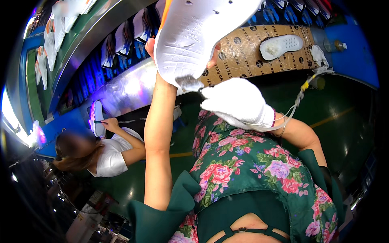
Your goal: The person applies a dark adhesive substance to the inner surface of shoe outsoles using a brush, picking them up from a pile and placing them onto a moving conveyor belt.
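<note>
A large white shoe sole (184, 44) with a patterned underside is held up in front of me, its top running out of the picture. Behind it my bare left hand (150, 48) grips it, thumb and fingertips showing at its two edges. My right hand (237, 101), in a white knitted glove, is closed around the dark handle of a brush (189, 83). The bristles meet the lower edge of the sole. A thin clear tube or cord (298, 101) with a yellow piece runs from near my right wrist up to the bench.
On the bench, printed cardboard (239, 52) carries another white sole (281, 46). A clear bottle (335, 45) and white cloth (320, 56) are at the right. Shoe uppers (122, 38) line the rack behind. At left, a co-worker (115, 156) brushes a sole (97, 117).
</note>
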`<control>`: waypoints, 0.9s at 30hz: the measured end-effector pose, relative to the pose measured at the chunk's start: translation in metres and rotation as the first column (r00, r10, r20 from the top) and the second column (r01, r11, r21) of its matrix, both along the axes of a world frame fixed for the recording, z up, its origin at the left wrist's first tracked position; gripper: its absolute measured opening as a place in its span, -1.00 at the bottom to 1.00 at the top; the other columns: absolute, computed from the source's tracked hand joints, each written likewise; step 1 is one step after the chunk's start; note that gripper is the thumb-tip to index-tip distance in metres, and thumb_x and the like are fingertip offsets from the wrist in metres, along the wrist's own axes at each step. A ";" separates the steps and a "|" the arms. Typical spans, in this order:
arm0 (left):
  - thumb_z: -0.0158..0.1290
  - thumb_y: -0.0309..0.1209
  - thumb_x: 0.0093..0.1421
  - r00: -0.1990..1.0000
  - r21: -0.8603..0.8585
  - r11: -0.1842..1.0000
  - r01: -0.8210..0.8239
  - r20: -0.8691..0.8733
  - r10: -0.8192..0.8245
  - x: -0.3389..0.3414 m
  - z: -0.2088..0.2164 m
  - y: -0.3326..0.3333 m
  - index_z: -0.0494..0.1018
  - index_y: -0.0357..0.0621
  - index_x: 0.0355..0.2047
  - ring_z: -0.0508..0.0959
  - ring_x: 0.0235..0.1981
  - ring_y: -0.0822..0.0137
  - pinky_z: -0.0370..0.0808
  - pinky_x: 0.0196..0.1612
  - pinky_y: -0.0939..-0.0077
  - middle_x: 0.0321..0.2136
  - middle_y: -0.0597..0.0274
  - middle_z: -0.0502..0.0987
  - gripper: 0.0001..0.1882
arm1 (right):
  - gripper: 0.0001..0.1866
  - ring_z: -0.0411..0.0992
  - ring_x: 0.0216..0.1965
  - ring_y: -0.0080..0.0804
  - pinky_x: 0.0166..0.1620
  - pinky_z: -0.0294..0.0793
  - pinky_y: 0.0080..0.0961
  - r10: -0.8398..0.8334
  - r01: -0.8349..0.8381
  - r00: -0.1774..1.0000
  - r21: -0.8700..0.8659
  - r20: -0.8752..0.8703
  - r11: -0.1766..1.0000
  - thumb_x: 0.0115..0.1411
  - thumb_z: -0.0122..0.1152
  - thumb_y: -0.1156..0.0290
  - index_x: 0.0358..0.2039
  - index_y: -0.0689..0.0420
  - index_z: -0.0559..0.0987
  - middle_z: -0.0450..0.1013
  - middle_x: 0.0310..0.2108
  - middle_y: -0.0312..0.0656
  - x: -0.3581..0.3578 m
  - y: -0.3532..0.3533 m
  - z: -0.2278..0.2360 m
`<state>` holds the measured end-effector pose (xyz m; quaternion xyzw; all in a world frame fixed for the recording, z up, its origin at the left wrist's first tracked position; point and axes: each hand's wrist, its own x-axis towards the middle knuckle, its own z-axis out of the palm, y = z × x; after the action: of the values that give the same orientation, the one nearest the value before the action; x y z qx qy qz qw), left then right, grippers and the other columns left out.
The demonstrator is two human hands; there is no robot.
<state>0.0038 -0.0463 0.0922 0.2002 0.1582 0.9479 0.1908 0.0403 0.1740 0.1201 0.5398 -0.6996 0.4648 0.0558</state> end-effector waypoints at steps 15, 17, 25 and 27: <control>-0.11 0.44 0.06 0.798 -0.256 0.898 -0.357 0.416 0.436 0.042 -0.027 0.008 0.14 -0.27 0.34 0.51 -0.12 -0.20 0.50 -0.15 -0.02 0.06 -0.25 0.43 0.11 | -0.87 0.60 -0.29 -0.35 -0.18 0.57 -0.46 -0.110 0.148 0.772 -0.008 0.626 0.989 0.04 0.43 0.57 -0.34 0.21 0.71 0.65 -0.33 -0.11 -0.030 -0.005 0.030; -0.21 0.34 0.17 0.777 -0.089 0.916 -0.392 0.501 0.381 0.050 -0.024 0.017 0.09 -0.23 0.38 0.54 -0.02 -0.25 0.55 -0.02 -0.13 0.12 -0.28 0.41 0.01 | -0.83 0.60 -0.33 -0.29 -0.23 0.56 -0.44 -0.142 0.146 0.961 0.003 0.238 0.989 0.03 0.42 0.55 -0.31 0.16 0.71 0.65 -0.30 -0.14 -0.059 -0.004 0.038; -0.15 0.34 0.14 0.777 0.065 0.930 -0.361 0.572 0.262 0.059 -0.017 0.037 0.10 -0.17 0.39 0.58 -0.06 -0.29 0.58 -0.05 -0.23 0.18 -0.22 0.40 0.02 | -0.65 0.59 -0.18 -0.14 -0.09 0.57 -0.30 -0.206 0.205 0.962 -0.026 -0.181 0.979 0.02 0.41 0.57 -0.12 0.13 0.66 0.62 -0.17 -0.12 -0.075 -0.001 0.024; -0.06 0.38 0.08 0.766 0.019 0.919 -0.394 0.560 0.317 0.057 -0.027 0.022 0.06 -0.19 0.40 0.52 0.02 -0.34 0.57 -0.01 -0.20 0.18 -0.31 0.36 0.10 | -0.73 0.61 -0.23 -0.18 -0.15 0.59 -0.35 -0.040 0.045 0.991 -0.032 0.130 0.998 0.00 0.44 0.56 -0.22 0.15 0.69 0.64 -0.24 -0.11 -0.050 0.003 0.035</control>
<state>0.0605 -0.0238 0.0653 -0.0994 0.0676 0.9923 0.0307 -0.0094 0.1769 0.1546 0.4925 -0.7049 0.5095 0.0298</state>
